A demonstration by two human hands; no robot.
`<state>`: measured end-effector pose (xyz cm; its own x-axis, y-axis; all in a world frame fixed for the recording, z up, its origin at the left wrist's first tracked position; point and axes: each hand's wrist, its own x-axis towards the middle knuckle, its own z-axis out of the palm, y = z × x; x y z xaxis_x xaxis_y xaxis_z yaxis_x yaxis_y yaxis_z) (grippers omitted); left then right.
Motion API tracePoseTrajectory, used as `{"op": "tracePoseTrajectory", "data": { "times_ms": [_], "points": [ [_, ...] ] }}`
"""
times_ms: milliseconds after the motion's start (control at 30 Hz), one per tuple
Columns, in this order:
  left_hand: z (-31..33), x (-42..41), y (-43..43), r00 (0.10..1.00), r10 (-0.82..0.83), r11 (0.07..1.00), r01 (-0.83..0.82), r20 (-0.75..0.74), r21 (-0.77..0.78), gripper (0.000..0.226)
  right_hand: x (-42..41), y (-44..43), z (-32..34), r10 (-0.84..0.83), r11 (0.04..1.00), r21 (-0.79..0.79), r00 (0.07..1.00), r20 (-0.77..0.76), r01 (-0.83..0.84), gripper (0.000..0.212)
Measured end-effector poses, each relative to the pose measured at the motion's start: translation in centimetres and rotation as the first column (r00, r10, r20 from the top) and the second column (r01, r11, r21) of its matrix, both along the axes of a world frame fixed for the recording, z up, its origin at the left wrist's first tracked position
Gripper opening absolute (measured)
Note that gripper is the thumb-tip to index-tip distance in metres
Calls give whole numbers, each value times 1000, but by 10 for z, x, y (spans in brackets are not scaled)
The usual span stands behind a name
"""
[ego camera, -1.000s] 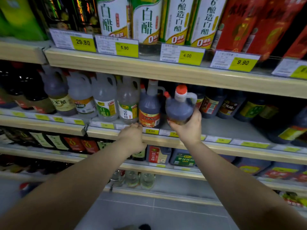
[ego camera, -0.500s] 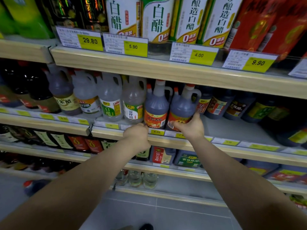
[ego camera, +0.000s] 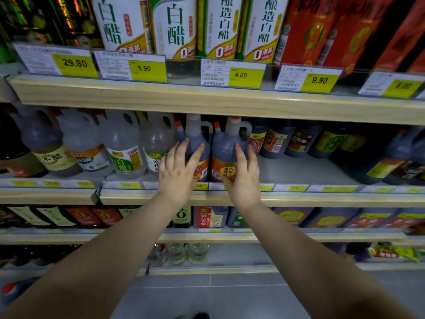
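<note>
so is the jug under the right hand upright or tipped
Upright: the jug stands on the shelf, cap straight up, right hand touching its front.

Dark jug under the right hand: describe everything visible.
The dark translucent plastic vinegar jug stands upright at the front of the middle wood-edged shelf. Pale neck, red cap, loop handle on its right, orange-red label with a yellow roundel and a barcode. The right hand lies on its front, fingers straight. A matching jug stands close on its left, under the left hand.
</note>
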<state>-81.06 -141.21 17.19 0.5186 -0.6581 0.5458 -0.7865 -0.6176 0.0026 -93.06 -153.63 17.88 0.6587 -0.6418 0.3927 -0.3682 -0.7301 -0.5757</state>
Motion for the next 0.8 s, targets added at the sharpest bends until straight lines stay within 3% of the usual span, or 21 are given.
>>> {"op": "tracePoseTrajectory", "data": {
  "times_ms": [200,433,633,800],
  "points": [
    [-11,0,-9,1000,-6,996,5,-2,-90,98,9,-2,-4,-22,1000,14,998,52,21,77],
    [-8,6,-19,999,25,997,-27,-44,-66,103,17,-12,-6,-16,999,36,998,56,14,75],
    [2,2,-21,986,85,996,-83,-142,21,107,20,-15,-3,-8,998,60,1000,27,6,75],
    [23,-11,-7,958,52,985,-3,-282,172,90,12,-16,3,-10,1000,-13,992,-123,9,85]
  ]
}}
